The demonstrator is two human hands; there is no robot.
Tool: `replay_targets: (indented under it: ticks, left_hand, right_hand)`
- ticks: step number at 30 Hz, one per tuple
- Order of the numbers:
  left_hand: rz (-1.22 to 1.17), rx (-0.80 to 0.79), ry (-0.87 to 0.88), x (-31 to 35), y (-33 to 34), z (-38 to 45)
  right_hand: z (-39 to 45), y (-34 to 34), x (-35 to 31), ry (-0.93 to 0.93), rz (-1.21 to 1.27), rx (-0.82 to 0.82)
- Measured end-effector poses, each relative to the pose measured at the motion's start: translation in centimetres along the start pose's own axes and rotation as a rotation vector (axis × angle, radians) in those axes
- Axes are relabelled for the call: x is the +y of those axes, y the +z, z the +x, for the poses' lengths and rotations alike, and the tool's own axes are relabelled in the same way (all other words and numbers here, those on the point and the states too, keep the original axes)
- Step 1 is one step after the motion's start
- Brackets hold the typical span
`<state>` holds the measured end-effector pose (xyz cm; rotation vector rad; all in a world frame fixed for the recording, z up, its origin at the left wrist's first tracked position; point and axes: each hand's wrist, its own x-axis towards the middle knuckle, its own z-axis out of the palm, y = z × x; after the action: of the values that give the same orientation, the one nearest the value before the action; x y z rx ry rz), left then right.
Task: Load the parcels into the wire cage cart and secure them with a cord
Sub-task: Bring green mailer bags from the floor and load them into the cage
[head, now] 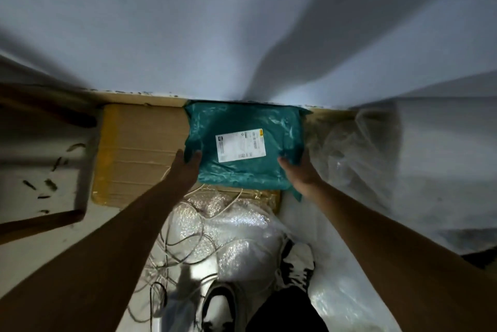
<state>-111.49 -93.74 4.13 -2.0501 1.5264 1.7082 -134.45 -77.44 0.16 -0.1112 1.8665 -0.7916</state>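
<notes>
A teal plastic mailer parcel [242, 127] with a white shipping label lies against the wall, partly on top of a flat brown cardboard box [139, 154]. My left hand [185, 167] grips the parcel's near left corner, thumb on top. My right hand [298, 173] holds its near right corner. A thin pale cord [177, 248] lies in loose tangled loops on the floor between my arms. No wire cage cart is in view.
Bubble wrap [236, 232] is heaped on the floor near my feet. Clear plastic sheeting [376, 165] piles up on the right. A brown wooden frame [40, 224] stands at the left. A pale wall fills the upper half.
</notes>
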Motion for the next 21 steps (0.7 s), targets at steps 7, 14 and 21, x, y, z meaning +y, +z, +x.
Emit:
replay_targets:
  ticks: [7, 14, 21]
  left_hand:
    - [-0.093, 0.003, -0.094, -1.1, 2.4, 4.7]
    - [-0.259, 0.147, -0.098, -2.3, 2.1, 1.4]
    - [-0.177, 0.103, -0.12, -0.3, -0.5, -13.1]
  right_hand:
    - [3.7, -0.6, 1.6, 0.044, 0.028, -0.084]
    - [1.3, -0.9, 2.7, 0.027, 0.152, -0.023]
    - [-12.6, -5.3, 1.2, 0.103, 0.296, -0.05]
